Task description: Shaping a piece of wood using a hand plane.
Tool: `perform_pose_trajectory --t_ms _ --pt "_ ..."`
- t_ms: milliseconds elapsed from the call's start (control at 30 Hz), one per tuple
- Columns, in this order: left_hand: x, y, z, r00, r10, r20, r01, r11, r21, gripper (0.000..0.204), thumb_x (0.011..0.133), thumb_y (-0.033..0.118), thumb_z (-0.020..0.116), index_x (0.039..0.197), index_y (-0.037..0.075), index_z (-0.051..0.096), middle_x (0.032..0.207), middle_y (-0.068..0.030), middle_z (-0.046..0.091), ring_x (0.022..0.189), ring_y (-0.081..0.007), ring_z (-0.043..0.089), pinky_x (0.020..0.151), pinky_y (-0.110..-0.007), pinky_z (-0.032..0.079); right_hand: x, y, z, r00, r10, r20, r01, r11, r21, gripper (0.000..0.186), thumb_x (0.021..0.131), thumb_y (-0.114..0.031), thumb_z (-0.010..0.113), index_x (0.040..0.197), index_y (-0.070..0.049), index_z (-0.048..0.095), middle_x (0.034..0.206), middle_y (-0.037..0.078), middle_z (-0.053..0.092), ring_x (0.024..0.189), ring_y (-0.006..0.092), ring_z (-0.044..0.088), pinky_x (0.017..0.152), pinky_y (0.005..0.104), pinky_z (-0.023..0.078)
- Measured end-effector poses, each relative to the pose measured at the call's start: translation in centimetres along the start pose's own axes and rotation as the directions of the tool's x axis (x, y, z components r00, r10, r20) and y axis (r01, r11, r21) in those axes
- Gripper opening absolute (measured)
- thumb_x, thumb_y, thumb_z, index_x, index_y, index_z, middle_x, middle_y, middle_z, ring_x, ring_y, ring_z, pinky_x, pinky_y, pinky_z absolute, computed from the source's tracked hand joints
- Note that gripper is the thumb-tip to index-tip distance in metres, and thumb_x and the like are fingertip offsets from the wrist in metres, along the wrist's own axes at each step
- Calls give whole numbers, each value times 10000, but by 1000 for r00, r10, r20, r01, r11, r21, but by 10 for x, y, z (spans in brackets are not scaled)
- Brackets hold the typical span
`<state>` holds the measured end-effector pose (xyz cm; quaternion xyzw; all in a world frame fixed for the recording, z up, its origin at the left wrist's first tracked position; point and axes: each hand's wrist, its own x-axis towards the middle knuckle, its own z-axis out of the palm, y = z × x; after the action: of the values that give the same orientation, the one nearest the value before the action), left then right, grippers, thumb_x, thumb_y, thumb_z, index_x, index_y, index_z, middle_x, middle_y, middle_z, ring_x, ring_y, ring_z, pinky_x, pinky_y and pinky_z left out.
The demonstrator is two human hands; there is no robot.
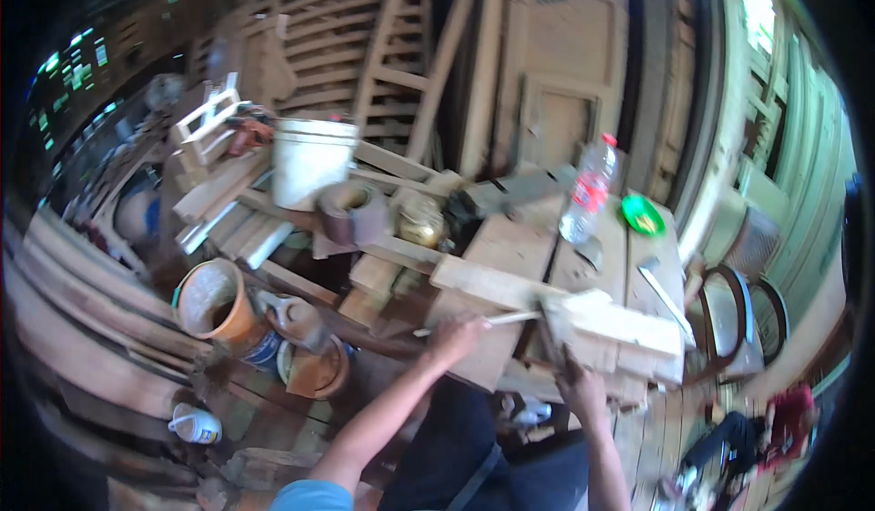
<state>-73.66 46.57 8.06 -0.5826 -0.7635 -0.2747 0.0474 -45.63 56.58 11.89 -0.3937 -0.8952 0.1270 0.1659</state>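
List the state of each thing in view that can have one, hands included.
Left hand: closed on thin wood strip
Right hand: closed on flat tool, too blurred to identify
Bottle: capped, standing
Orange bucket: uncovered
White bucket: upright
Brown roll: wound up

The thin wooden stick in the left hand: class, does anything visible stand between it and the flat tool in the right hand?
Nothing visible does. The thin wooden stick runs from the left hand towards the flat tool in the right hand; blur hides whether they touch. The plastic bottle stands apart, farther back.
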Motion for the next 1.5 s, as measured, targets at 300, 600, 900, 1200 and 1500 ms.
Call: perform_pose_trajectory --t_ms 300,600,900,1200,1500 --pt "-2 -11 5 983 -45 -177 28 995 -99 149 911 207 578 862 98 667 855 -94 657 795 -333 639 668 -459 502 -4 -22 -15 981 6 194 -6 1000 0 666 832 -327 631 1447 -352 374 916 245 668 795 421 664 745 522 528" --pt "-8 -1 0 988 -71 -141 60 995 -81 154 909 211 588 851 68 584 844 -123 600 821 -345 602 673 -457 465 -9 -29 -18 994 -70 79 68 997 26 534 834 -249 574 1365 -250 515 719 249 640 722 408 654 684 520 536" --pt "-2 2 -1 999 -30 -30 29 1000 -4 159 932 200 556 878 57 515 854 -158 639 771 -375 639 626 -483 492 -10 -38 -7 994 -94 52 93 995 34 566 875 -297 575 1421 -341 429 787 229 610 666 411 650 618 510 531" --pt "-4 0 9 1000 -31 0 31 1000 5 222 958 264 530 845 73 522 781 -165 645 722 -407 626 603 -522 469 -17 -49 3 981 -171 90 172 985 0 583 860 -306 592 1422 -314 436 825 258 633 687 418 651 608 502 534" --pt "11 1 18 985 43 -167 -38 999 34 156 937 221 561 883 80 522 846 -145 638 759 -385 637 613 -507 487 -14 -67 8 988 -93 123 90 995 34 610 865 -353 590 1441 -368 388 856 238 627 746 415 659 695 510 541"
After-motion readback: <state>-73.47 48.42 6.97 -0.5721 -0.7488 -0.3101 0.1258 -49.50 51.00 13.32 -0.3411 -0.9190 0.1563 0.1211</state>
